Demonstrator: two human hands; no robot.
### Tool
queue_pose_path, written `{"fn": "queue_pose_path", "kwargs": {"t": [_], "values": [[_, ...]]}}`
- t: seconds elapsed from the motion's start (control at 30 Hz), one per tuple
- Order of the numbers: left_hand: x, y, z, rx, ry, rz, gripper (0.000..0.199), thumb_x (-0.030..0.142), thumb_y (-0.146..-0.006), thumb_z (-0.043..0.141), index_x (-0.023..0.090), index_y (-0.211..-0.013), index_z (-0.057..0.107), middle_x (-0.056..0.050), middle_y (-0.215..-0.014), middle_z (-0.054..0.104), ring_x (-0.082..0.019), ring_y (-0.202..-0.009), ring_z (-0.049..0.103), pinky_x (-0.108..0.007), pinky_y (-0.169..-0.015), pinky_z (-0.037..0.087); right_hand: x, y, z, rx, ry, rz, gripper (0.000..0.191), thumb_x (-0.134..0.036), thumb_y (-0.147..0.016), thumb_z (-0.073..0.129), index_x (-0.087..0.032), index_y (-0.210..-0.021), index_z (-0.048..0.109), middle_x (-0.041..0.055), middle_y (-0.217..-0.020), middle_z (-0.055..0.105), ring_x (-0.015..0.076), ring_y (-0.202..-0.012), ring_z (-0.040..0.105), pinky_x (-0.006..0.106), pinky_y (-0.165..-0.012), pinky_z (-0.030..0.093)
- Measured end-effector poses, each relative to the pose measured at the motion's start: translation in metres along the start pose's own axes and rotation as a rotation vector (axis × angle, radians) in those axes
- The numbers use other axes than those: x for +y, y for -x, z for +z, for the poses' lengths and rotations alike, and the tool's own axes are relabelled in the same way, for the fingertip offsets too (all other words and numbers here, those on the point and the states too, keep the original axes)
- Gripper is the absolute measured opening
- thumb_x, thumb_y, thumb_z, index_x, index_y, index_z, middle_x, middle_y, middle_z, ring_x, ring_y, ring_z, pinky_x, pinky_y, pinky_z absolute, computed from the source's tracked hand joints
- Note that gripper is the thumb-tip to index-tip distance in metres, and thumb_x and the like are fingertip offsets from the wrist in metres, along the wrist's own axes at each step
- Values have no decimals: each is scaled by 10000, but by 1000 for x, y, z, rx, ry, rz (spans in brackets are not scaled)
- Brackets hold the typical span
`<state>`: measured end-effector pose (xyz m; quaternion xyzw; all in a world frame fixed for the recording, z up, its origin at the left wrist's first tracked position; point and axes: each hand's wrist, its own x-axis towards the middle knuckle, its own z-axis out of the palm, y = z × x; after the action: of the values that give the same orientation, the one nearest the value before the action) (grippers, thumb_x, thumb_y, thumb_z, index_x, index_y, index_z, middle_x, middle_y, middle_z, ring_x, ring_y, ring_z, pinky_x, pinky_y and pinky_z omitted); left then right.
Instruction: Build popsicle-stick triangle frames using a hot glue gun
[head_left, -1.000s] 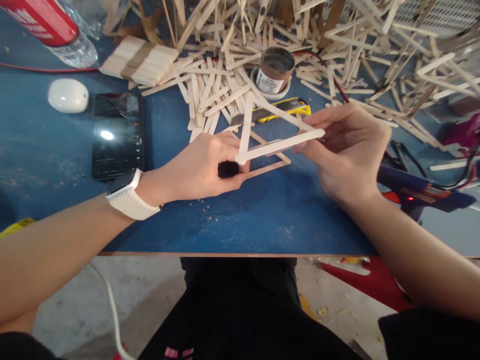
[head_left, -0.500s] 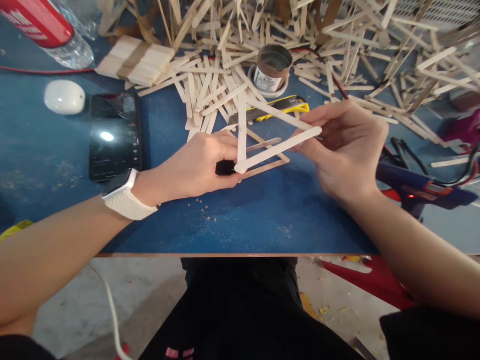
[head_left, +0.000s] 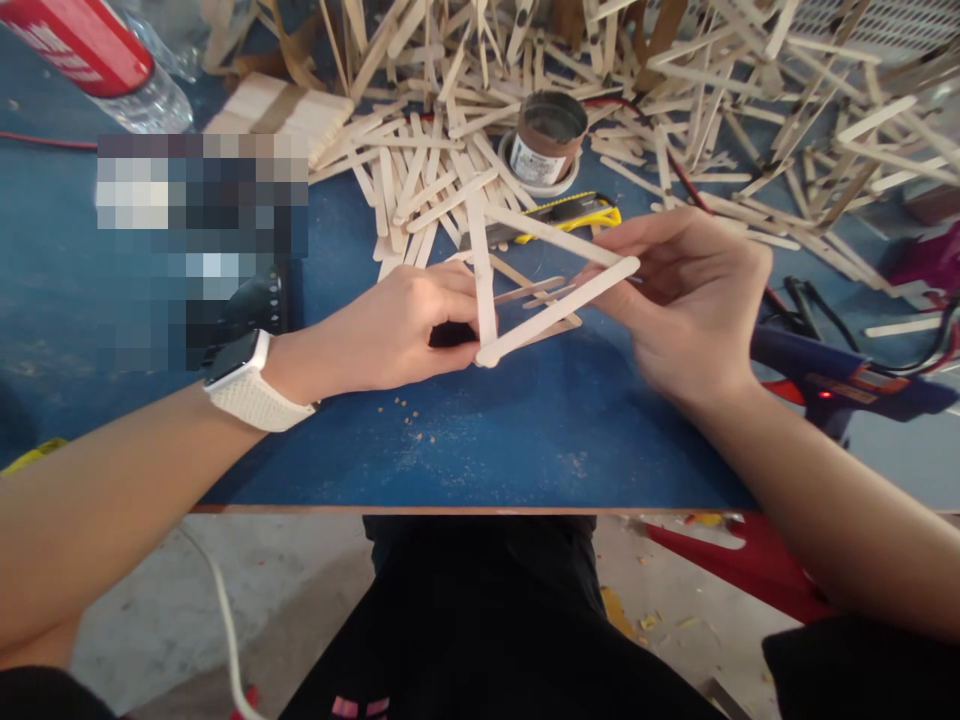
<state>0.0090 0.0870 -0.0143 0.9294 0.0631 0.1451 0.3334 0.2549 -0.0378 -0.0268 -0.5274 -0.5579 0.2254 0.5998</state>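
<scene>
Since the earlier frame, the stick triangle (head_left: 559,311) has dipped toward the table's near edge at its near-left corner, and its left side leans further left; the right hand (head_left: 600,270) has shifted slightly with it. The triangle is raised between the two hands, above a lower stick frame (head_left: 564,326). The right hand pinches its right corner between thumb and fingers. The left hand (head_left: 475,320) is curled, thumb and fingers seeming to close on the lower frame's left end; the triangle's corner covers the fingertips, so whether they also grip that corner is unclear.

The likeliest trouble is a joint giving way: the triangle is slender and pinched by one corner, so a twist of the right wrist could pull a corner apart. Tilting the triangle against the lower frame could also knock the two out of line.

Just beyond the triangle, a yellow-and-black utility knife (head_left: 577,212) lies where reaching fingers could brush it. Behind it, a brown labelled jar (head_left: 540,160) and a heap of loose craft sticks (head_left: 450,205) hem in the far side. A glue gun (head_left: 870,375), its red light lit, lies just beside the right wrist; an outward swing of that arm could bump it.
</scene>
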Motion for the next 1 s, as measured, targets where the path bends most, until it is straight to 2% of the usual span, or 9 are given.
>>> {"fn": "queue_pose_path", "kwargs": {"t": [0.17,0.33,0.47,0.57,0.7,0.8,0.93,1.0], "values": [[1,0,1,5,-11,-3,158,268,-1024,678,250,-919,794,-20,-1084,818,-231,-1080,758,-382,-1024,588,-3,-1,0,-9,56,14,333,-560,-823,953,-334,-994,777,25,-1021,826,235,-891,785,453,-797,711],[2,2,4,65,12,-30,78,248,-969,749,247,-917,807,-22,-1061,807,-213,-996,762,-354,-929,585,-1,-1,1,-40,30,11,362,-582,-855,920,-339,-1073,764,9,-952,797,255,-897,812,452,-782,708],[6,1,5,72,33,-113,58,250,-957,771,212,-923,797,-41,-1042,786,-197,-933,756,-340,-885,590,1,-1,2,-40,-10,-28,295,-482,-876,930,-341,-1085,775,-1,-961,794,229,-876,808,425,-782,696],[7,0,5,70,61,-94,60,223,-962,759,219,-908,785,-28,-1006,785,-204,-963,756,-341,-900,595,-1,-1,4,-37,-1,-36,251,-389,-885,932,-348,-1089,790,-13,-941,795,215,-835,802,405,-761,695],[6,1,5,76,60,-62,66,200,-962,760,215,-899,774,-27,-1008,786,-215,-1018,748,-352,-931,589,-3,-3,6,-7,-12,-58,285,-296,-863,942,-333,-1110,806,-10,-919,802,196,-804,787,372,-716,693],[5,2,5,50,32,-88,75,226,-976,754,205,-913,789,-46,-1028,772,-215,-1017,735,-361,-953,579,-9,-1,4,35,5,-78,345,-256,-810,957,-308,-1123,820,10,-951,804,198,-854,772,353,-698,671],[4,3,7,42,13,-109,108,239,-985,729,186,-932,806,-67,-1054,756,-219,-1011,723,-374,-956,573,-31,18,-4,81,195,-119,437,-234,-807,928,-388,-1201,816,40,-1116,792,264,-958,763,412,-657,639],[3,4,7,47,2,-113,121,258,-984,735,178,-932,810,-78,-1075,751,-226,-1010,722,-387,-957,568,-43,33,-6,54,428,-264,481,-194,-845,887,-444,-1247,804,33,-1046,796,280,-885,754,445,-622,637]]}}
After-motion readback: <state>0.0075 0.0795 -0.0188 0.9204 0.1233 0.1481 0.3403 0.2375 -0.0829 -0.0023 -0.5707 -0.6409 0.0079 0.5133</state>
